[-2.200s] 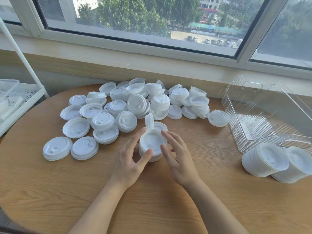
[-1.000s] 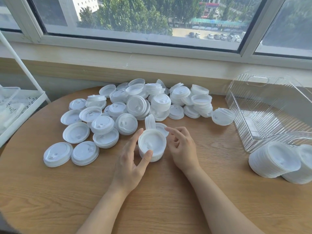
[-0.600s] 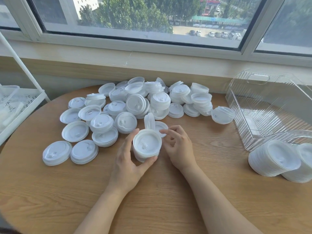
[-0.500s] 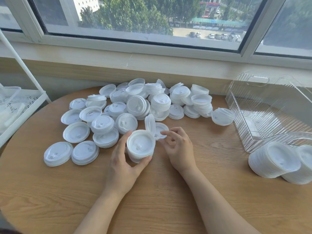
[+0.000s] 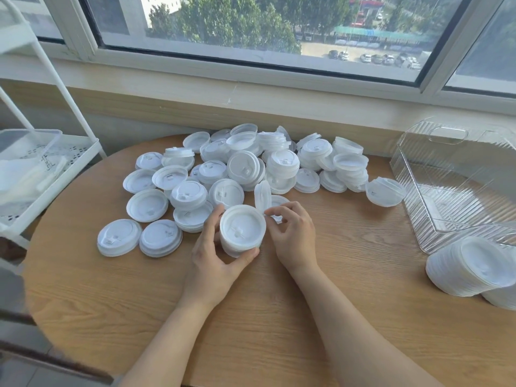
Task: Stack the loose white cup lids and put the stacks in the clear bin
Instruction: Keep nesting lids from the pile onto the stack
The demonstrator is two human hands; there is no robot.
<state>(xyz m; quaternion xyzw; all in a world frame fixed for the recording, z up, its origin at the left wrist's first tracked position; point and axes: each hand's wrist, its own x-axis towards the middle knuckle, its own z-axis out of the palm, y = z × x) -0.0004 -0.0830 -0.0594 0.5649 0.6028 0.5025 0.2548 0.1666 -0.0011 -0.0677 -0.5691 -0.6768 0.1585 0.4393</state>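
Bare wooden table near the edge; lid pile behind, stacks before clear bin.

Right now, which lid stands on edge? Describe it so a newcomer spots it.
On the round wooden table, find the heap of white lids under the window. At its near edge, just beyond the right hand, the upright lid stands on its rim; its neighbours lie flat.

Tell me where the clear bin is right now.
In the head view, the clear bin sits at the table's far right under the window, with two finished lid stacks lying on the table just in front of it.
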